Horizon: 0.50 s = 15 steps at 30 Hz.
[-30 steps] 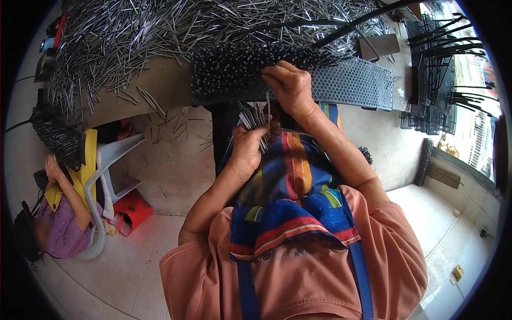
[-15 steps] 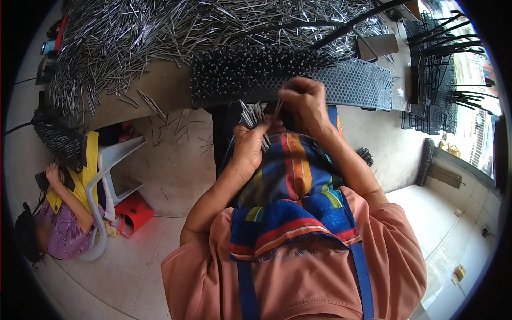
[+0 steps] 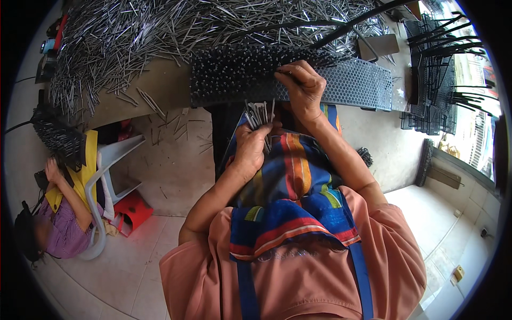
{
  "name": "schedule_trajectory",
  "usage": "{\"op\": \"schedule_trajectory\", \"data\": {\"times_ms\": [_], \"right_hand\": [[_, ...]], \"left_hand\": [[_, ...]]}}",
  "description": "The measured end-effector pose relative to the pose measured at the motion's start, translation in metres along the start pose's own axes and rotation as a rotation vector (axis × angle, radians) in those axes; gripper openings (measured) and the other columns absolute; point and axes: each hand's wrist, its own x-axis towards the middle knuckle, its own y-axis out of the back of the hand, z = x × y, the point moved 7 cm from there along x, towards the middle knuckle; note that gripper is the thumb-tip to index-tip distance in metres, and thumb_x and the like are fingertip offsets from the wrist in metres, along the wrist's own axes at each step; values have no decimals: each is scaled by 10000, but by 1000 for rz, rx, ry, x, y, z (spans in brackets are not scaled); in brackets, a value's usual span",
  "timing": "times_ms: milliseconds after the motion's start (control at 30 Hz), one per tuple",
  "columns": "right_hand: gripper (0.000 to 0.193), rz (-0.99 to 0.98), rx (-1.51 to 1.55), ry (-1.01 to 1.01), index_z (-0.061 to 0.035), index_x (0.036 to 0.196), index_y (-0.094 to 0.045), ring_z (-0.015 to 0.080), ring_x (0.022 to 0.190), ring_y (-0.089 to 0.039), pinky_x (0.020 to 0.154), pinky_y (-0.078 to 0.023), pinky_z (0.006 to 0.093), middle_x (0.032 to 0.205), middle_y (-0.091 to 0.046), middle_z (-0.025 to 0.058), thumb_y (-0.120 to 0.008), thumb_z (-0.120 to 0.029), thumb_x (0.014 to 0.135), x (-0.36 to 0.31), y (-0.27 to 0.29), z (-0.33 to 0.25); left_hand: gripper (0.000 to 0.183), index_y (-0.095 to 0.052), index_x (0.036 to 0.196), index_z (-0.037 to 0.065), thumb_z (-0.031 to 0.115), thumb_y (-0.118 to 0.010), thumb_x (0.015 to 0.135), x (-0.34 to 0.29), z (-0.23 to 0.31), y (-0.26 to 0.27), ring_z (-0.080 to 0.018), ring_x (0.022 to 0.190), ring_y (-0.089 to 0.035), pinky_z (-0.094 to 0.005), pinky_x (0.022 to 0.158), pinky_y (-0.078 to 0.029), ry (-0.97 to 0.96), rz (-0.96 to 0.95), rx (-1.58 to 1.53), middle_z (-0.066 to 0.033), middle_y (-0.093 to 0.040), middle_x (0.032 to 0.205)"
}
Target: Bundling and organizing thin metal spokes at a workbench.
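Observation:
A bundle of thin metal rods (image 3: pixel 258 113) is gripped in my left hand (image 3: pixel 249 146), their ends sticking up past the fingers just below the rack's near edge. My right hand (image 3: pixel 306 90) is over the long perforated rack (image 3: pixel 357 82), with thumb and fingers pinched together near the rods standing in it. What the pinch holds is too small to make out. Upright dark rods (image 3: pixel 229 72) fill the rack's left and middle holes; at its right end the bare hole pattern shows.
A large heap of loose rods (image 3: pixel 138 40) covers the table behind the rack. A dark bar (image 3: pixel 362 21) slants across it. Wire racks (image 3: pixel 434 69) stand at right. At left, a co-worker (image 3: pixel 66 229) sits by a grey chair (image 3: pixel 101 202) and red container (image 3: pixel 133 213).
My right hand has moved up and away from the left hand's bundle to above the rack. My left hand stays nearly in place. The co-worker's hand at left has shifted slightly.

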Motion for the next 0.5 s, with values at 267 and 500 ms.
{"op": "schedule_trajectory", "data": {"times_ms": [267,500], "right_hand": [[151,-43,-178,41,-20,882,-725,155,656,-626,589,-479,264,784,-653,76,-760,10,739,0,-4,-1],[132,-95,-263,150,-44,875,-728,231,616,-629,559,-483,307,736,-619,84,-757,-24,748,0,-8,-6]], "left_hand": [[211,-654,1075,8,-32,-587,879,-2,3,-7,-218,777,-704,-306,682,-564,44,-44,-86,-129,-719,931],[189,-672,1039,-8,-46,-610,864,4,4,-10,-222,766,-709,-315,703,-582,116,-23,-113,-142,-723,917]]}}
